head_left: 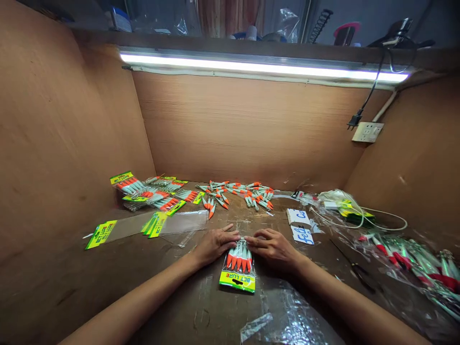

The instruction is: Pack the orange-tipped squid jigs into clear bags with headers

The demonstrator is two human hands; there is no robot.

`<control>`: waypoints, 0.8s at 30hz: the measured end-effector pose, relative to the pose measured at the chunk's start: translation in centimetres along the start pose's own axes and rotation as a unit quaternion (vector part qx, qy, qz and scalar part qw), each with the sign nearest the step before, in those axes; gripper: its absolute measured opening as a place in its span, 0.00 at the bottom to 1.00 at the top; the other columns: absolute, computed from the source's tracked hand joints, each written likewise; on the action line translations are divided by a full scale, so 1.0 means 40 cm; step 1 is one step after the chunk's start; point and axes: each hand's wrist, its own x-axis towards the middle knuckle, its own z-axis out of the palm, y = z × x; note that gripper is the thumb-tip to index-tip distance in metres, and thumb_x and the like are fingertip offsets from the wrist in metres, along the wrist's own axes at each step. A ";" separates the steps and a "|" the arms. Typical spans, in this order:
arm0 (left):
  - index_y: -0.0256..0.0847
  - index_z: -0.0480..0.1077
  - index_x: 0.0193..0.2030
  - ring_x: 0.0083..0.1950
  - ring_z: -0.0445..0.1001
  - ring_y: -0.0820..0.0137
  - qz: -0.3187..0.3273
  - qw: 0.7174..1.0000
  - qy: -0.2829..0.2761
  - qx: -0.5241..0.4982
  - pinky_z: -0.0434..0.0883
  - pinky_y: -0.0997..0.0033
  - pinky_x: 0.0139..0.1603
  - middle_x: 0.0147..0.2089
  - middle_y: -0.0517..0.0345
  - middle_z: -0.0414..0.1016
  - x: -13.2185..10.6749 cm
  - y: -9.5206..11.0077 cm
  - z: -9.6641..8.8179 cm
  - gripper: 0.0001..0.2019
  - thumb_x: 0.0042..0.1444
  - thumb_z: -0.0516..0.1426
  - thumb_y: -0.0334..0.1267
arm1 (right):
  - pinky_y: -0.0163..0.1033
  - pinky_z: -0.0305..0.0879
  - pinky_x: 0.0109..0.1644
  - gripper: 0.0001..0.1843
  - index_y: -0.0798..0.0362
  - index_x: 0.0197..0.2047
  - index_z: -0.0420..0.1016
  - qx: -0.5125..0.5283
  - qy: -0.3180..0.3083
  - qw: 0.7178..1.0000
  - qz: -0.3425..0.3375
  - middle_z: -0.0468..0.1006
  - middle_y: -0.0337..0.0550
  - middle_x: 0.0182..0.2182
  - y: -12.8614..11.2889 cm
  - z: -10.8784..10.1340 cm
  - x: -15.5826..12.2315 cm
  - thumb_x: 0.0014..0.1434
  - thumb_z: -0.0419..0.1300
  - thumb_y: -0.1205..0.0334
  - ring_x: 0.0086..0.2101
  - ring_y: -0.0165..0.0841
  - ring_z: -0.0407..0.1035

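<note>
A clear bag of fishing lures (239, 261) lies flat in front of me, its yellow-green header card (237, 281) toward me. Several white lures with orange ends sit side by side inside it. At the bag's far left corner, my left hand (217, 243) has its fingers bent and closed on the plastic. My right hand (275, 247) is closed on the far right corner, fingertips close to the left ones. The far edge of the bag is partly hidden under the fingers.
Packed lure bags (143, 191) are piled at the back left, with flat header bags (154, 225) before them. Loose lures (240, 189) lie at the back. Rightward are paper labels (301, 225), pliers (359, 275) and red-and-white lures (413, 258). Tape (283, 306) covers the near tabletop.
</note>
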 end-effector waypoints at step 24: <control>0.38 0.73 0.46 0.41 0.76 0.65 -0.177 0.977 0.071 -0.090 0.71 0.72 0.39 0.40 0.57 0.77 -0.071 0.069 -0.219 0.22 0.50 0.66 0.49 | 0.49 0.69 0.49 0.20 0.54 0.53 0.78 -0.161 -0.028 0.884 0.438 0.80 0.53 0.48 0.304 0.010 -0.318 0.63 0.50 0.66 0.43 0.45 0.75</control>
